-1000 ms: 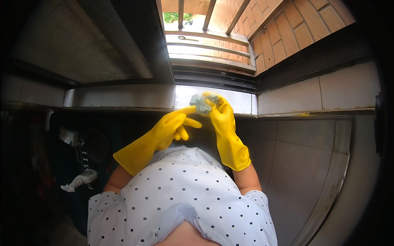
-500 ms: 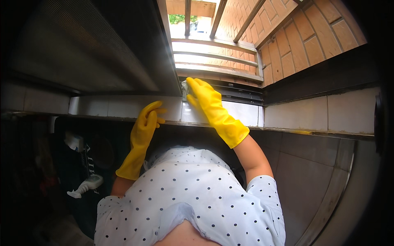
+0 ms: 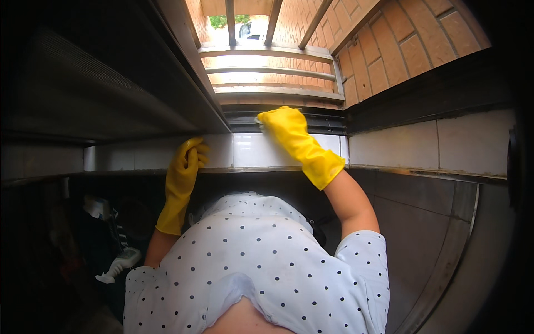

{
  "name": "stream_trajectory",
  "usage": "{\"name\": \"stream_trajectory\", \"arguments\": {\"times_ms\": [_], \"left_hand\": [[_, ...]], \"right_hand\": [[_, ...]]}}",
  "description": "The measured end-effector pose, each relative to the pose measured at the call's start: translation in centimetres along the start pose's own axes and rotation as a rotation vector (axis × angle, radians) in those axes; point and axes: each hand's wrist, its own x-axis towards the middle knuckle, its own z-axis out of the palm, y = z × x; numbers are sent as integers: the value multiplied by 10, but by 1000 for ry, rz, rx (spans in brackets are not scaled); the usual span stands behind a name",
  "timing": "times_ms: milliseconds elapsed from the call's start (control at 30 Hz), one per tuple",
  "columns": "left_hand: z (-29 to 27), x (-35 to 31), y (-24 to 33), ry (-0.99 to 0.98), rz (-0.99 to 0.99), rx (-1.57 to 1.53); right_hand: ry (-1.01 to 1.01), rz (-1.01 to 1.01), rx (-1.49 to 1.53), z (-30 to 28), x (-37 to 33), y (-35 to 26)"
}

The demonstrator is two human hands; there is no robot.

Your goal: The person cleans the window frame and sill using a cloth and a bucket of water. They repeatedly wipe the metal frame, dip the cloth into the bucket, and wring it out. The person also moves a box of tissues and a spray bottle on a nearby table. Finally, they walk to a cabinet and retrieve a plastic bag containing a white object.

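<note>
Both my hands wear yellow rubber gloves. My right hand (image 3: 285,125) is closed over the black window track (image 3: 325,123), with a bit of pale grey-white cloth (image 3: 260,119) showing at its fingertips. Most of the cloth is hidden by the glove. Over the white tiled sill (image 3: 253,151), to the left, my left hand (image 3: 188,156) hovers with loosely bent fingers and nothing visible in it. Its fingers are slightly blurred.
A dark mesh window panel (image 3: 111,83) fills the upper left. Metal bars (image 3: 267,51) stand outside, beside a brick wall (image 3: 406,50). Low on the left, a white trigger-type bottle (image 3: 123,261) lies on something dark.
My right hand has shifted right along the track, away from the panel's edge, and its wrist has turned. My left hand's fingers have drawn in a little. The view has shifted slightly.
</note>
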Motion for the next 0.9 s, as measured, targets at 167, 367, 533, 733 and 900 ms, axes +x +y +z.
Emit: {"name": "stream_trajectory", "arguments": {"times_ms": [167,367,533,733,900], "left_hand": [[7,1,7,17,8,22],[4,2,2,10,22,0],[2,4,-6,-11,15,-6],[3,7,-10,-11,11,-89],[5,7,-3,-1,-23,-71]], "right_hand": [[76,270,186,-13,-66,96],[52,526,-535,-39,-75,109],[-21,838,-425,-8,-45,98],[44,354,-970,59,-14,0],[276,512,215,-9,-30,-5]]}}
